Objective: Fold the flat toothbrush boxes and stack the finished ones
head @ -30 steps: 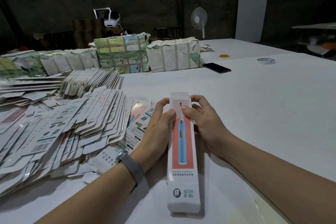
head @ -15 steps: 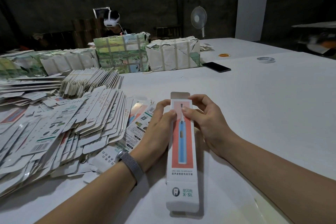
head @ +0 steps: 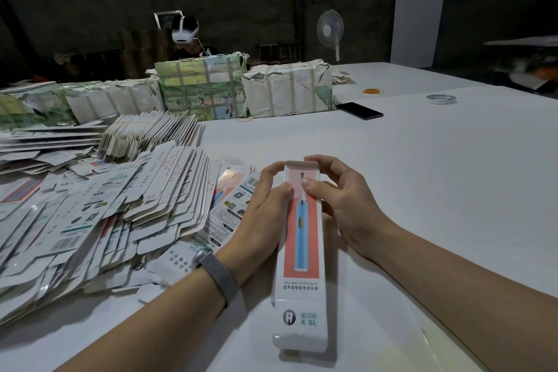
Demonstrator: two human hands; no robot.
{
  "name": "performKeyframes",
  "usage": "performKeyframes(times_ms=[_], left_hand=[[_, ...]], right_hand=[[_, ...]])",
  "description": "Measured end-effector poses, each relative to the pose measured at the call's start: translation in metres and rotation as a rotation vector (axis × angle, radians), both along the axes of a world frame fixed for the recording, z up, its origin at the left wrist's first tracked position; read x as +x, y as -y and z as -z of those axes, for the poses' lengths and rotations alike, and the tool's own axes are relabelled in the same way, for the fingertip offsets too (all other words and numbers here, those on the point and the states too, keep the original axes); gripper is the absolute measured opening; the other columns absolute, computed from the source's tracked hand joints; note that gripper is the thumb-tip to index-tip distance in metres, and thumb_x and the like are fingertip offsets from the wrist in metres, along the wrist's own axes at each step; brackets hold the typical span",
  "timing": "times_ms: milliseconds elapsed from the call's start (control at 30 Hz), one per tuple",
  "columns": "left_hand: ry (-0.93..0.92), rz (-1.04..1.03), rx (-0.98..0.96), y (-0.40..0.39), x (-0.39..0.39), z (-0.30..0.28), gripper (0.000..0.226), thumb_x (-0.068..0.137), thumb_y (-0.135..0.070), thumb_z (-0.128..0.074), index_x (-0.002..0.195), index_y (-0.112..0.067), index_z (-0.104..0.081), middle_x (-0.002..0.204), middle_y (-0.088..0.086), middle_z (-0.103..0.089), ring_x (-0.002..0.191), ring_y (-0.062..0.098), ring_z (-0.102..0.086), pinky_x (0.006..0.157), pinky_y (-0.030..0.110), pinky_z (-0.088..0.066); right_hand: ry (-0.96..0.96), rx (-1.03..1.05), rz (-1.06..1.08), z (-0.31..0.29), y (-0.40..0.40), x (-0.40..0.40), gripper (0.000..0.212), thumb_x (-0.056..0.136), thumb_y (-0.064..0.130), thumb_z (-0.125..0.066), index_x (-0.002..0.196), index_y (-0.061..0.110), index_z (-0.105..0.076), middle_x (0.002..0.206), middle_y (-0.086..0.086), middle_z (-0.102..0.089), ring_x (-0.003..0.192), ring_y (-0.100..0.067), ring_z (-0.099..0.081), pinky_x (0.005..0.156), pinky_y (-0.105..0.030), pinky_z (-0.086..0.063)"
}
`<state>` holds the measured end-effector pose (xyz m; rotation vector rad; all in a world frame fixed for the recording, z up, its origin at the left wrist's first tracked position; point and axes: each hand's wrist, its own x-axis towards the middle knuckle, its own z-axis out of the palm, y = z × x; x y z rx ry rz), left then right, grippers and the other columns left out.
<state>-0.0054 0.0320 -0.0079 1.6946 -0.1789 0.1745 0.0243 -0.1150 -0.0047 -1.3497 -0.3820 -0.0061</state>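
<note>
A long white toothbrush box with a red panel and a blue toothbrush picture lies lengthwise on the white table, its far end between my hands. My left hand grips its left side near the far end, thumb on top. From the right, my right hand grips the same end, thumb on the top face and fingers curled round the end flap. A big heap of flat unfolded boxes spreads over the table to the left.
Wrapped bundles stand in a row at the back. A black phone, a tape roll and an orange ring lie far right. Another person wearing a headset sits behind the bundles. A fan stands behind.
The far end flap, which stood open above the box, is now folded down under my fingers. Both hands stay at the far end.
</note>
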Motion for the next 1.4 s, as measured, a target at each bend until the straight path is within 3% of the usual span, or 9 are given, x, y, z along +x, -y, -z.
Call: performKeyframes(times_ms=[133,267,400,600,733,867,1167,1300,1400], left_hand=[[0.013,-0.014,0.020,0.0005,-0.0001,-0.0003,0.031,0.086,-0.043,-0.042,0.116,-0.050,-0.048,0.078,-0.003,-0.075,0.069,0.017,-0.075,0.059,0.022,-0.056],[0.016,-0.013,0.065,0.0003,-0.0019,-0.0014,0.027,0.087,-0.046,-0.040,0.112,-0.055,-0.045,0.077,-0.008,-0.075,0.068,0.013,-0.074,0.058,0.018,-0.055],[0.016,0.007,0.124,0.0016,-0.0049,-0.0022,0.026,0.087,-0.048,-0.039,0.112,-0.056,-0.043,0.077,-0.017,-0.073,0.069,0.008,-0.074,0.058,0.014,-0.054],[0.014,-0.002,0.157,0.0017,-0.0050,-0.0012,0.030,0.085,-0.049,-0.041,0.113,-0.057,-0.044,0.082,-0.016,-0.073,0.074,0.009,-0.074,0.064,0.020,-0.058],[0.024,-0.008,0.166,0.0023,-0.0046,-0.0002,0.034,0.085,-0.047,-0.042,0.118,-0.054,-0.044,0.083,-0.010,-0.073,0.075,0.009,-0.074,0.063,0.019,-0.057],[0.030,0.008,0.165,0.0029,-0.0050,0.0001,0.037,0.087,-0.048,-0.042,0.124,-0.050,-0.044,0.085,-0.014,-0.073,0.077,0.009,-0.074,0.064,0.019,-0.056],[0.005,0.042,0.192,0.0030,-0.0072,-0.0004,0.041,0.087,-0.051,-0.044,0.128,-0.048,-0.044,0.092,0.000,-0.076,0.081,0.017,-0.076,0.078,0.035,-0.063],[-0.035,0.089,0.188,0.0039,-0.0084,-0.0013,0.033,0.096,-0.046,-0.054,0.125,-0.046,-0.039,0.090,0.001,-0.078,0.078,0.020,-0.077,0.075,0.032,-0.062],[-0.037,0.095,0.210,0.0020,-0.0079,-0.0019,0.028,0.106,-0.031,-0.048,0.130,-0.042,-0.038,0.086,-0.006,-0.078,0.074,0.016,-0.076,0.068,0.026,-0.060]], right_hand=[[-0.022,-0.015,-0.030,-0.0004,-0.0005,-0.0001,0.020,0.097,0.012,-0.062,0.111,0.026,-0.065,0.108,0.001,-0.071,0.085,-0.024,-0.073,0.068,-0.030,-0.058],[-0.065,-0.002,-0.039,-0.0038,-0.0021,-0.0016,0.022,0.102,0.022,-0.054,0.090,0.034,-0.069,0.088,-0.001,-0.069,0.076,-0.018,-0.070,0.065,-0.028,-0.057],[-0.158,0.067,0.001,-0.0078,-0.0023,0.0007,0.035,0.102,0.037,-0.049,0.078,0.025,-0.071,0.075,-0.001,-0.069,0.071,-0.017,-0.064,0.067,-0.030,-0.053],[-0.151,0.028,0.060,-0.0041,-0.0007,0.0028,0.018,0.099,0.013,-0.056,0.085,0.017,-0.067,0.070,0.000,-0.068,0.063,-0.016,-0.066,0.062,-0.028,-0.058],[-0.148,-0.015,0.085,-0.0036,-0.0010,0.0040,0.021,0.100,0.014,-0.055,0.084,0.018,-0.069,0.071,0.000,-0.070,0.062,-0.014,-0.067,0.064,-0.029,-0.059],[-0.143,-0.026,0.095,-0.0027,-0.0016,0.0049,0.020,0.099,0.015,-0.057,0.083,0.018,-0.068,0.074,-0.001,-0.069,0.065,-0.017,-0.067,0.067,-0.032,-0.059],[-0.150,-0.064,0.108,-0.0055,0.0006,0.0035,0.017,0.097,0.011,-0.058,0.083,0.015,-0.067,0.073,-0.004,-0.067,0.061,-0.019,-0.066,0.062,-0.030,-0.060],[-0.145,-0.091,0.117,-0.0064,0.0012,0.0022,0.018,0.097,0.012,-0.057,0.082,0.017,-0.065,0.071,-0.003,-0.068,0.058,-0.019,-0.066,0.055,-0.029,-0.057],[-0.137,-0.071,0.122,-0.0061,0.0013,0.0030,0.018,0.096,0.009,-0.058,0.080,0.015,-0.064,0.069,-0.002,-0.065,0.058,-0.017,-0.063,0.056,-0.027,-0.056]])
